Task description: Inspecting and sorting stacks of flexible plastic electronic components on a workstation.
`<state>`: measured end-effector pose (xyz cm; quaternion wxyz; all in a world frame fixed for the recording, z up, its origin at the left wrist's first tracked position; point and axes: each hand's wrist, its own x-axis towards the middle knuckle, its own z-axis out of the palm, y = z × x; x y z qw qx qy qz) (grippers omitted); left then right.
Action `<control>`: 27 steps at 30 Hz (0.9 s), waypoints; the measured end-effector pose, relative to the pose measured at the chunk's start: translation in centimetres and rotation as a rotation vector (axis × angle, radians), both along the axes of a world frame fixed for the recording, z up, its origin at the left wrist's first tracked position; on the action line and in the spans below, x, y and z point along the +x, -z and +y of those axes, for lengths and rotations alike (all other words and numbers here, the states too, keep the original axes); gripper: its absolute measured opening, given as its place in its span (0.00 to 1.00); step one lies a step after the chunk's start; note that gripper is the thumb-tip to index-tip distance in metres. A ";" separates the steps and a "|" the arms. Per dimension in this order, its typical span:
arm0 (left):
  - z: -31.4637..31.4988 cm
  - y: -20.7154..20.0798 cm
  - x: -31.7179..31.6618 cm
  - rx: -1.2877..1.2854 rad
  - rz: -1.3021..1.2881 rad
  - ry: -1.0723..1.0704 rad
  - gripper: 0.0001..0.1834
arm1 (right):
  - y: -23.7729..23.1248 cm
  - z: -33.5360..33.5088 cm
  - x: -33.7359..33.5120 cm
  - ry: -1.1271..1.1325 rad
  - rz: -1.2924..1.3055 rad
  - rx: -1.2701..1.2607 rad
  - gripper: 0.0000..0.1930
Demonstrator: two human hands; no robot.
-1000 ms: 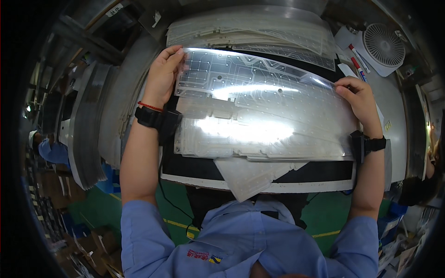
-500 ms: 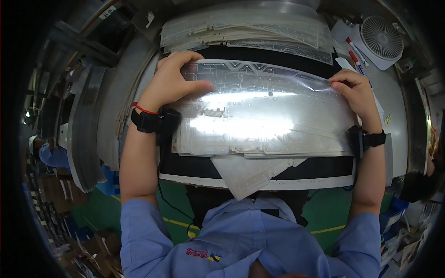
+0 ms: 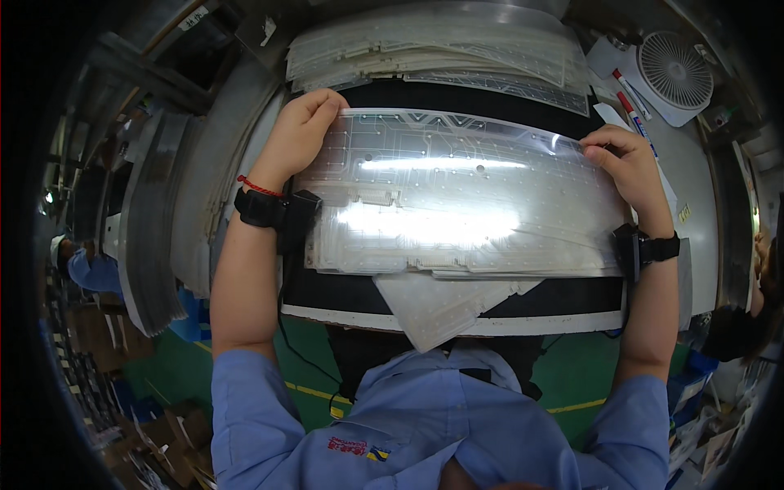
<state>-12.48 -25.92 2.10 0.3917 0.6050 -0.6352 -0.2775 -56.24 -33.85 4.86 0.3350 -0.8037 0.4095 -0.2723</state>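
Note:
A clear plastic film sheet (image 3: 425, 147) printed with circuit lines lies over a pile of similar sheets (image 3: 376, 260) at the middle of the table. At its far left corner my left hand (image 3: 298, 135) is closed, thumb against the fingers at the edge. My right hand (image 3: 627, 159) pinches the far right corner, where the film bends and shines. Bright glare hides part of the printing. A single angled film sheet (image 3: 429, 314) sticks out from under the pile over the near table edge.
Beyond a strip of black mat (image 3: 490, 102) lies another heap of film sheets (image 3: 441, 41). To the far right are a white fan (image 3: 675, 71) and markers (image 3: 635, 114). Tall stacks of sheets (image 3: 155, 220) stand on the left. A person in blue (image 3: 94, 271) is farther left.
My left thumb has moved off the film's surface up to its far left corner, and the fingers have closed there. My right hand stays at its corner.

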 end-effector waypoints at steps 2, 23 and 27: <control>0.0 0.0 0.1 -0.021 0.044 -0.050 0.13 | -0.1 0.2 0.1 0.020 0.001 0.018 0.07; 0.4 0.0 0.6 0.107 0.130 -0.106 0.11 | 0.2 0.0 -0.3 0.069 0.027 0.028 0.08; 0.1 0.2 1.1 0.059 0.245 -0.179 0.14 | 0.2 0.0 -0.4 0.068 0.034 0.020 0.07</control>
